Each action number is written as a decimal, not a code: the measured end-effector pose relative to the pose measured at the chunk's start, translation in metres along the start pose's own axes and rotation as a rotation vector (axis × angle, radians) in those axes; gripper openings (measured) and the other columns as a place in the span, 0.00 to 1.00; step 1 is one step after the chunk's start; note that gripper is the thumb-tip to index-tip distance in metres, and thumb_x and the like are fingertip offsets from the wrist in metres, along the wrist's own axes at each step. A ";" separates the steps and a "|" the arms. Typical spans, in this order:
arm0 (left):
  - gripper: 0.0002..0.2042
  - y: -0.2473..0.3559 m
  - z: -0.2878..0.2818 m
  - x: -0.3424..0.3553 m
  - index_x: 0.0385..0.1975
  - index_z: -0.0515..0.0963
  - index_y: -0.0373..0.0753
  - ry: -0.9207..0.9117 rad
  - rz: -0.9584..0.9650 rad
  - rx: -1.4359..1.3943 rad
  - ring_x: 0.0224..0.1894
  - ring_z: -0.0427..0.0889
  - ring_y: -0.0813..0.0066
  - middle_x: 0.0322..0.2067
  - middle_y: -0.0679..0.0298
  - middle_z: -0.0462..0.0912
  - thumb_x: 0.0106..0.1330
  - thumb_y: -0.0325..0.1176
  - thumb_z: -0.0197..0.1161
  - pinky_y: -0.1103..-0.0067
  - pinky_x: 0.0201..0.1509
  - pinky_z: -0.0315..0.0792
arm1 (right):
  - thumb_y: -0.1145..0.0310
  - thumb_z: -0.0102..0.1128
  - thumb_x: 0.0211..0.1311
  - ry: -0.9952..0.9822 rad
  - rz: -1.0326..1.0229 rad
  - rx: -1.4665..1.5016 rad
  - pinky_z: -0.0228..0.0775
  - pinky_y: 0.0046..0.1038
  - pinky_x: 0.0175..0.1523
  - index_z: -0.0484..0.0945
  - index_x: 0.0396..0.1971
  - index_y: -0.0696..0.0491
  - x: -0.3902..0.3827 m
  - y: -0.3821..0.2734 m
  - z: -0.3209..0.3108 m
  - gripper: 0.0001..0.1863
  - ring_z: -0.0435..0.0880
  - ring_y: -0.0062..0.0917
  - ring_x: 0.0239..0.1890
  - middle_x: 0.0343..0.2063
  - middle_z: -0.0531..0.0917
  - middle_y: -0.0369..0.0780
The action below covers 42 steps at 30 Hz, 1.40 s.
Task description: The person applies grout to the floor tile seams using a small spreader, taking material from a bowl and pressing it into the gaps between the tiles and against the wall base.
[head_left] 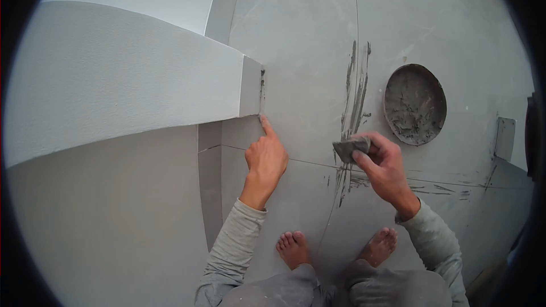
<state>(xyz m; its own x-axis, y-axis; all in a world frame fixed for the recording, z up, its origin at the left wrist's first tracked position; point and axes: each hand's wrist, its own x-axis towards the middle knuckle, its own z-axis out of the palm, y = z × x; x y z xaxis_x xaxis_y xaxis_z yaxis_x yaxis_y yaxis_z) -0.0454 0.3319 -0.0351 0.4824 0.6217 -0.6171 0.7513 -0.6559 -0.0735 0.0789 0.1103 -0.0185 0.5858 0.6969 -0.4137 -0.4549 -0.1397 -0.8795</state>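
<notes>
My left hand (267, 156) has its index finger stretched out to the lower corner of the grey baseboard (250, 86), where the wall end meets the tiled floor. Its other fingers are curled and hold nothing. A patchy dark line of grout (262, 82) runs along the foot of that baseboard. Pinched between the thumb and fingers of my right hand (385, 165) is a small flat grout-smeared scraper (347, 150). It hangs over the crossing of the floor joints, beside dark streaks of grout (357, 88). Whether the scraper touches the tile I cannot tell.
A round shallow pan (415, 105) of grey grout stands on the floor right of the streaks. White wall (131, 68) juts in from the left. More grout streaks (441, 188) follow the joint rightward to another baseboard piece (504, 138). My bare feet (294, 249) are at the bottom.
</notes>
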 end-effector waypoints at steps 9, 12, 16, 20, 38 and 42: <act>0.40 0.029 -0.042 0.073 0.75 0.46 0.31 0.212 0.080 -0.105 0.38 0.87 0.44 0.34 0.45 0.86 0.64 0.30 0.56 0.55 0.44 0.79 | 0.76 0.58 0.68 0.024 -0.263 0.068 0.75 0.20 0.42 0.77 0.50 0.63 0.104 -0.017 0.072 0.13 0.82 0.15 0.36 0.36 0.86 0.36; 0.43 0.025 -0.037 0.077 0.76 0.43 0.32 0.167 0.002 -0.040 0.39 0.87 0.46 0.37 0.46 0.87 0.62 0.29 0.59 0.56 0.45 0.80 | 0.76 0.58 0.69 0.036 -0.179 0.113 0.76 0.21 0.44 0.77 0.51 0.63 0.095 -0.010 0.065 0.13 0.82 0.14 0.38 0.38 0.87 0.37; 0.46 0.018 -0.026 0.055 0.76 0.41 0.30 0.097 0.020 -0.021 0.38 0.88 0.47 0.36 0.46 0.87 0.59 0.26 0.61 0.57 0.44 0.80 | 0.76 0.59 0.69 0.048 -0.128 0.119 0.77 0.21 0.45 0.77 0.51 0.63 0.093 0.004 0.049 0.13 0.83 0.14 0.39 0.38 0.87 0.37; 0.45 0.009 -0.014 0.021 0.76 0.42 0.29 0.028 -0.017 -0.015 0.36 0.88 0.46 0.32 0.47 0.87 0.59 0.25 0.60 0.55 0.42 0.79 | 0.75 0.59 0.68 0.042 -0.124 0.094 0.74 0.19 0.42 0.77 0.50 0.63 0.100 0.014 0.051 0.13 0.81 0.13 0.37 0.36 0.87 0.37; 0.43 0.030 -0.033 0.072 0.76 0.45 0.32 0.110 -0.011 0.097 0.38 0.89 0.55 0.36 0.53 0.88 0.62 0.28 0.60 0.63 0.42 0.82 | 0.76 0.58 0.69 0.154 -0.173 0.109 0.79 0.22 0.47 0.76 0.51 0.64 0.098 -0.004 0.033 0.13 0.85 0.17 0.40 0.39 0.87 0.38; 0.44 0.018 -0.016 0.046 0.76 0.45 0.30 0.069 -0.023 0.058 0.35 0.88 0.49 0.32 0.49 0.87 0.59 0.26 0.61 0.58 0.41 0.81 | 0.76 0.58 0.69 0.161 -0.144 0.125 0.79 0.22 0.46 0.77 0.51 0.63 0.079 0.000 0.023 0.13 0.84 0.16 0.40 0.39 0.87 0.38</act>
<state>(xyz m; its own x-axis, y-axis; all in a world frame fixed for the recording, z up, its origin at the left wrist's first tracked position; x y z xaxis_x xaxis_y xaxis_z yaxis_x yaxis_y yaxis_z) -0.0021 0.3555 -0.0522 0.4965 0.6634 -0.5598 0.7363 -0.6634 -0.1331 0.1100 0.1817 -0.0457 0.7455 0.5808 -0.3268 -0.4322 0.0481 -0.9005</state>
